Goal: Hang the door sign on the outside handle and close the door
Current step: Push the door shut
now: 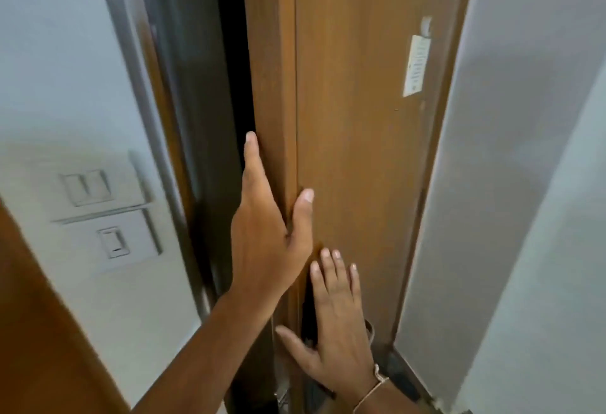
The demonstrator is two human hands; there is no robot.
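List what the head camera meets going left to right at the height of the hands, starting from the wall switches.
Wall switches → dark door gap → left hand on the door edge → right hand flat on the door face → paper notice higher up → grey wall.

No text can be read. A white notice [416,66] hangs near the upper right edge of the door [354,118]; it carries lines of print and a small mark at its bottom, all too blurred to make out. The wall switches [98,213] show no lettering.
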